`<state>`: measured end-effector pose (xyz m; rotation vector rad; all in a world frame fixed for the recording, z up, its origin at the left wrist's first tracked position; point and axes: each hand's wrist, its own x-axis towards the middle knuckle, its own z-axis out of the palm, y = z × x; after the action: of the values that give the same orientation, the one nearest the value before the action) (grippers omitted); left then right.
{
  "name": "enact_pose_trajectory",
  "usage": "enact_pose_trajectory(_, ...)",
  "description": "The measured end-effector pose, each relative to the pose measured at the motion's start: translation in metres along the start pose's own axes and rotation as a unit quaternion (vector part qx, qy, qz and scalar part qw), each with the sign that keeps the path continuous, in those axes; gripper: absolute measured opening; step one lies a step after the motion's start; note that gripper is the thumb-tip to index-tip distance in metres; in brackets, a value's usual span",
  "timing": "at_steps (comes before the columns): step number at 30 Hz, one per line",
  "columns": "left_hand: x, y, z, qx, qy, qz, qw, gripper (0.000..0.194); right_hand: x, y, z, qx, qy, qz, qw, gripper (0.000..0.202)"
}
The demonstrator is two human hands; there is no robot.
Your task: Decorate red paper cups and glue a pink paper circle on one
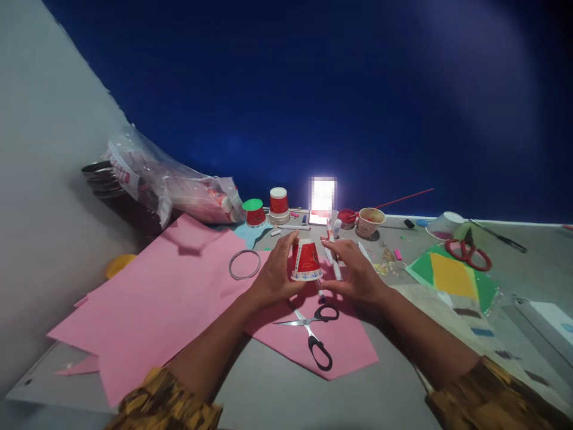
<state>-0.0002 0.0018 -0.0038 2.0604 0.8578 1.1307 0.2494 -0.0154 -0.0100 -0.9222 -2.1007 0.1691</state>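
Red paper, thin-walled, makes up the one cup [307, 261] between our two hands, upside down with its wide patterned rim lowest, above the pink paper [147, 310] from our viewpoint; we cannot tell whether it stands or is held up. Our left hand [276, 272] curves round its left side, thumb low and fingers high, though we cannot tell whether the fingertips grip it. Our right hand [353, 270] is spread in a half-ring, thumb well apart from fingers, apparently gripping nothing. The risk, as we judge it, is an uneven squeeze: pressure from one side alone could dent the wall or tip the cup. Reaching low, we could also knock the black-handled scissors [307, 322], whose blades lie apart on the paper just nearer us, and nick the sheet; the white marker [335, 266] beside our right fingers might roll if nudged. Counting outward, we have one grey ring [230, 264] left of our left hand, one green-topped cup [255, 216] and one white-topped red cup [279, 205] towards the wall, one glowing screen [323, 197], one red pot [347, 218], one speckled cup [370, 224], one white cup [446, 224] farther right, and one pair of red-handled scissors [468, 254], making two pairs altogether. The pink sheets overlap, so we cannot count them surely.
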Motion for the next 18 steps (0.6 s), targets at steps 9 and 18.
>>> enact_pose_trajectory(9, -0.003, 0.013, 0.002, -0.125, -0.027, -0.019, 0.992, 0.112, 0.003, -0.006, -0.006, 0.054, 0.002, 0.007, 0.998, 0.094)
enact_pose_trajectory(18, 0.003, -0.009, -0.001, -0.42, -0.049, -0.161, 0.892, 0.116, -0.006, 0.001, 0.002, 0.281, 0.039, 0.182, 0.942, 0.095)
